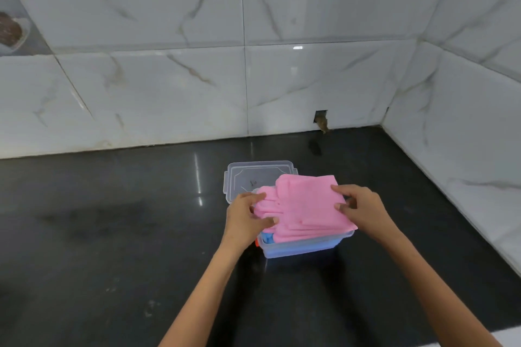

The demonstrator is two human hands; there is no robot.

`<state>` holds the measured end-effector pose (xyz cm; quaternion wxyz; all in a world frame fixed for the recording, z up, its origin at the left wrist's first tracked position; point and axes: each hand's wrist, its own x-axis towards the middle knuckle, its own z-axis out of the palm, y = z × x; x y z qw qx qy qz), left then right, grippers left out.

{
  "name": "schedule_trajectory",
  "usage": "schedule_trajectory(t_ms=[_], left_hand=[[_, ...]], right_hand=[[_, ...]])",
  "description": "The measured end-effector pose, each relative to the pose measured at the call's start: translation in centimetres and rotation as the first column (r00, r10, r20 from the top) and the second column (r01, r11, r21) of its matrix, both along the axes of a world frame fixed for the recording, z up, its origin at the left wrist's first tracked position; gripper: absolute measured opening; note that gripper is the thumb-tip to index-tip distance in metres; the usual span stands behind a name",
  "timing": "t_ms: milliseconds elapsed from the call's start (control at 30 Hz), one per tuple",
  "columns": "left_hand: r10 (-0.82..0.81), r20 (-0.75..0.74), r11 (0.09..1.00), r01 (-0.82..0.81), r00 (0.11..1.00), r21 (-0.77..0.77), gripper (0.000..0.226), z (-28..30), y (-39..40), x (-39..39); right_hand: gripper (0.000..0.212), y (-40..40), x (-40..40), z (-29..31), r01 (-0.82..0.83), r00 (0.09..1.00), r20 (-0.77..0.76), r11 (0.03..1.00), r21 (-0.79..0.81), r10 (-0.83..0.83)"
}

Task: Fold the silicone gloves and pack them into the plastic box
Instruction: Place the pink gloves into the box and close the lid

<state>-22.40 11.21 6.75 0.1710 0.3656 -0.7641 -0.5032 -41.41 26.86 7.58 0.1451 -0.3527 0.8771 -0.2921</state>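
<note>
A folded pink silicone glove (306,205) lies across the top of a clear plastic box (304,248) in the middle of the black counter. My left hand (246,218) grips the glove's finger end at the left. My right hand (359,210) pinches its right edge. The glove is wider than the box and overhangs the rim. Under it, inside the box, a blue glove (267,238) shows at the front left, with a bit of orange beside it.
The box's clear lid (248,177) lies flat on the black counter (112,234) just behind the box. White marble-look tiled walls stand at the back and right, with a small cut-out hole (321,118) low in the back wall.
</note>
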Motion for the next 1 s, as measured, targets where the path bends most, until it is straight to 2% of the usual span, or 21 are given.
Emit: schedule_trajectory(t_ms=[67,133,200,267,333,400,667,800,1000], left_hand=[[-0.008,0.181,0.981,0.043,0.983,-0.188,0.067,0.2,0.0,-0.3],[0.007,0.314,0.892,0.136,0.949,-0.431,0.069,0.7,0.2,-1.0],[-0.066,0.340,0.739,0.275,0.938,-0.615,0.064,0.8,0.4,-2.1],[-0.185,0.420,0.593,0.442,0.888,-0.673,0.059,0.2,0.6,-3.1],[-0.239,0.560,0.486,0.597,0.793,-0.638,0.059,-0.8,0.7,-3.7],[-0.238,0.675,0.445,0.696,0.698,-0.563,0.062,-1.8,0.5,-3.8],[-0.224,0.823,0.456,0.802,0.522,-0.385,0.066,-2.9,0.3,-3.2],[-0.226,0.886,0.441,0.854,0.405,-0.278,0.066,-2.8,-0.3,-2.6],[-0.285,0.935,0.451,0.890,0.212,-0.064,0.068,-2.9,-1.3,-3.5]], right_hand=[[0.045,-0.2,0.0,-0.5,-0.059,0.981,-0.173,0.987,0.152,0.086],[0.047,-0.5,0.1,-0.7,-0.097,0.911,-0.361,0.955,0.280,0.198],[0.053,-0.9,0.1,-0.8,-0.195,0.857,-0.400,0.923,0.331,0.324],[0.060,-1.3,0.1,-1.1,-0.319,0.815,-0.357,0.867,0.382,0.457],[0.063,-1.5,0.1,-1.6,-0.381,0.782,-0.322,0.818,0.430,0.534],[0.064,-1.6,0.0,-2.2,-0.392,0.751,-0.326,0.785,0.479,0.574],[0.064,-2.1,0.9,-3.1,-0.432,0.691,-0.269,0.682,0.590,0.671],[0.065,-2.8,2.2,-3.1,-0.460,0.702,-0.153,0.607,0.648,0.695],[0.070,-4.8,3.1,-3.1,-0.446,0.737,0.040,0.440,0.780,0.675]])
